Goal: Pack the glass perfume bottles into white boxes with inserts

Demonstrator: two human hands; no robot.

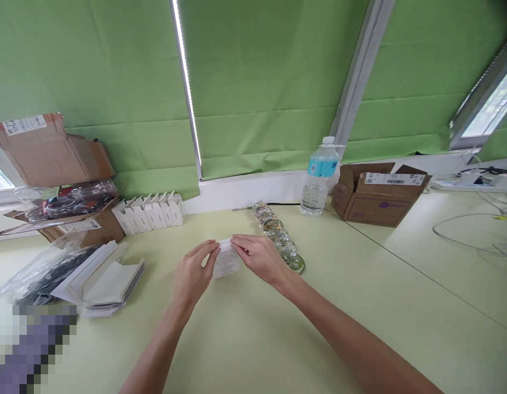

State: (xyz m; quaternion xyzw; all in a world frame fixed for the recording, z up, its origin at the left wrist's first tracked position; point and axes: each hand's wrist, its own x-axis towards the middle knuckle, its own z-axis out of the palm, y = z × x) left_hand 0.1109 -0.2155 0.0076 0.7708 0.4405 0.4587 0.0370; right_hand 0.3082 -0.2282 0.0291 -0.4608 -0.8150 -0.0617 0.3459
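Between my two hands stands a small white box (226,264) with fine print on the side facing me. My left hand (192,272) pinches its upper left corner with thumb and fingertips. The upper right corner is in the closed fingers of my right hand (258,256). Just beyond my right hand lies a row of coiled cables (278,232), several bundles one behind another. Farther back on the left, several similar white boxes (149,213) stand side by side. A stack of flat white cartons (114,284) lies left of my left hand.
A large water bottle (319,178) and an open cardboard box (379,200) stand at the back right. Cardboard boxes (52,153) and plastic-wrapped items (60,268) are piled on the left. Loose cables (475,219) lie at far right. Green blinds (270,82) hang behind the table.
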